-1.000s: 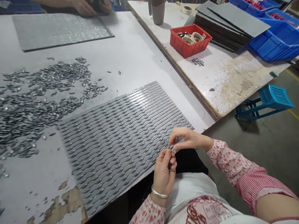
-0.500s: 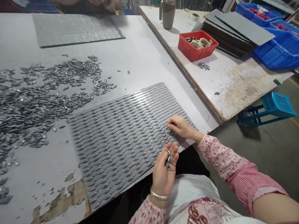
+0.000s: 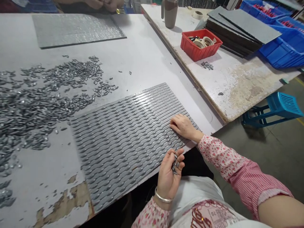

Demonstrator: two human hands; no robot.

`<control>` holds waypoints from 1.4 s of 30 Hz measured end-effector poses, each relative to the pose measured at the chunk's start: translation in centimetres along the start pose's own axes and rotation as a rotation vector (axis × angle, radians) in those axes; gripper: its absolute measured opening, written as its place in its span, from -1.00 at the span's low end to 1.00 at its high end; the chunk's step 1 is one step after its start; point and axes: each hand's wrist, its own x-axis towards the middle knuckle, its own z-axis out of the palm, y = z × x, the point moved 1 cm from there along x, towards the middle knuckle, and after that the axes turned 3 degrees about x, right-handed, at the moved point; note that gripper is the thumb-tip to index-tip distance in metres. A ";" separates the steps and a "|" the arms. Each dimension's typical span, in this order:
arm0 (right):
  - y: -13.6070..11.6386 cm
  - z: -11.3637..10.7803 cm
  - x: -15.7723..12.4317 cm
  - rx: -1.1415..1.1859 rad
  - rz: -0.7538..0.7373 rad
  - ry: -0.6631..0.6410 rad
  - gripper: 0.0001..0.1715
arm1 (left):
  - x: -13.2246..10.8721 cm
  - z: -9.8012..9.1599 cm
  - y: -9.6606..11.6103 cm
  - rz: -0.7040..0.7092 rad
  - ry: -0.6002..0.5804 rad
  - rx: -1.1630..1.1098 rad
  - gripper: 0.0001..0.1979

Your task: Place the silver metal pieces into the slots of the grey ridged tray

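Observation:
A grey ridged panel (image 3: 123, 136) lies near me on the white table, its wavy rows dotted with small oval bumps and straighter lines toward the right end. My left hand (image 3: 167, 177) is cupped, palm up, just off the panel's front edge. Several small silvery-grey oval pieces (image 3: 175, 165) rest in it under curled fingers. Over the panel's right part, my right hand (image 3: 183, 126) is pinched with its fingertips down at the surface; whatever they hold is hidden. A large heap of the same oval pieces (image 3: 35, 107) spreads across the table at left.
Another grey panel (image 3: 76, 30) lies at the far side, near another person's hands (image 3: 106, 3). On the side table (image 3: 247, 85) stand a red bin (image 3: 200, 46) with tape rolls, a mug (image 3: 170, 14), stacked boards (image 3: 247, 28) and blue crates (image 3: 285, 47). A blue stool (image 3: 273, 109) stands at right.
My left hand has shifted slightly right and its fingers have curled more over the pieces. My right hand has moved slightly up the panel, still pinched.

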 end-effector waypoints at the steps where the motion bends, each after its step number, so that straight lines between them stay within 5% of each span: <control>1: -0.2 -0.3 -0.3 0.092 0.003 0.009 -0.88 | 0.0 0.0 0.0 0.008 -0.002 0.001 -0.88; 6: -2.1 -2.7 -2.7 0.658 -0.083 -0.253 -0.84 | 0.5 -0.1 0.0 0.078 0.004 -0.006 -0.81; 9: -3.1 -3.7 -4.1 0.728 -0.178 -0.375 -0.79 | 0.9 -0.2 -0.2 0.077 0.074 0.021 -0.77; 18: -3.2 -2.7 -5.6 0.726 -0.168 -0.253 -0.83 | 0.5 0.5 -0.2 0.256 0.074 0.253 -0.73; 25: -0.8 -2.8 -3.5 0.996 0.168 -0.058 -0.81 | 0.4 0.5 0.2 0.090 0.040 0.162 -0.72; 32: 2.4 -3.0 -0.5 0.314 -0.021 -0.044 -0.89 | 0.4 0.4 -0.3 0.012 -0.032 0.129 -0.77; 42: 2.8 -1.4 0.4 0.072 -0.069 -0.029 -0.90 | 0.4 0.5 -0.1 -0.008 0.028 0.092 -0.80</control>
